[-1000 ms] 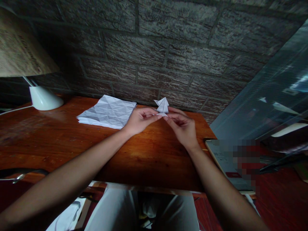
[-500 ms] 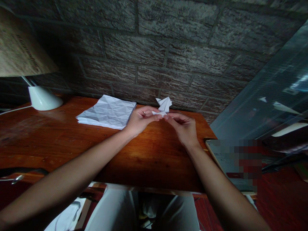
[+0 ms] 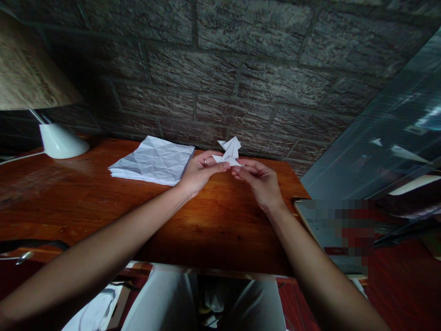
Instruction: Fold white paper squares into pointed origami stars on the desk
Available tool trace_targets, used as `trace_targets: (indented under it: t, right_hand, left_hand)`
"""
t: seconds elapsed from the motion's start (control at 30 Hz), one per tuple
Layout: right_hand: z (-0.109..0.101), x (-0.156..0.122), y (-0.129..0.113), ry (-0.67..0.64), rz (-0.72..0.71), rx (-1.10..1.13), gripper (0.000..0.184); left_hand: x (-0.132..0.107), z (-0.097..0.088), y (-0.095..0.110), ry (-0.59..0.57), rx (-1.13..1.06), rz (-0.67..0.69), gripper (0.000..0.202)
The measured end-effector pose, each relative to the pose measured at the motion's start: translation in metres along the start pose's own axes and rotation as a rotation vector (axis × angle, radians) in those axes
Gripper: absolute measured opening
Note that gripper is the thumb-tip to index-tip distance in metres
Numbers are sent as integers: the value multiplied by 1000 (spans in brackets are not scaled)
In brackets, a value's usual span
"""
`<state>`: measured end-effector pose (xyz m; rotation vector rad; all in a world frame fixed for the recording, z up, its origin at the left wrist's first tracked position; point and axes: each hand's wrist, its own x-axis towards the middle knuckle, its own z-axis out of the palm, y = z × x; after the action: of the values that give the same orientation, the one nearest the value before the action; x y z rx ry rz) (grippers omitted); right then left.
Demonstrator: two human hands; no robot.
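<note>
A small white origami figure [image 3: 230, 149] with pointed flaps is held up above the far part of the wooden table. My left hand [image 3: 203, 171], with a ring on one finger, pinches its lower left side, thumb in front. At its lower right corner, the thumb and fingertips of my right hand [image 3: 259, 180] are closed on a pointed flap. The fingers behind the paper are partly hidden. Just left of my left hand lies a stack of creased white paper sheets [image 3: 153, 158].
A lamp with a white base [image 3: 62, 141] stands at the left of the wooden table [image 3: 213, 225]. Behind rises a brick wall [image 3: 220, 69]. To the right are a grey translucent panel [image 3: 365, 133] and a flat grey board or device [image 3: 320, 225], partly pixelated.
The origami figure has shifted slightly left and tilted, showing more of its lower flap. My right fingertips have slid to its right corner, a little apart from my left thumb.
</note>
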<state>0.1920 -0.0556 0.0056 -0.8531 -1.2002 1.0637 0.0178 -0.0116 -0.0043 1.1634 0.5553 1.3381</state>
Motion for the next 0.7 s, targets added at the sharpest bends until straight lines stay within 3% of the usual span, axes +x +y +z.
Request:
trace_targets:
  t: [0.4, 0.7]
  right_hand:
    - [-1, -1, -2, 53, -92, -151, 23]
    - [1, -1, -3, 60, -76, -88, 18]
  left_hand:
    - [-2, 0, 4, -17, 68, -25, 39]
    - [-5, 2, 3, -2, 55, -33, 36]
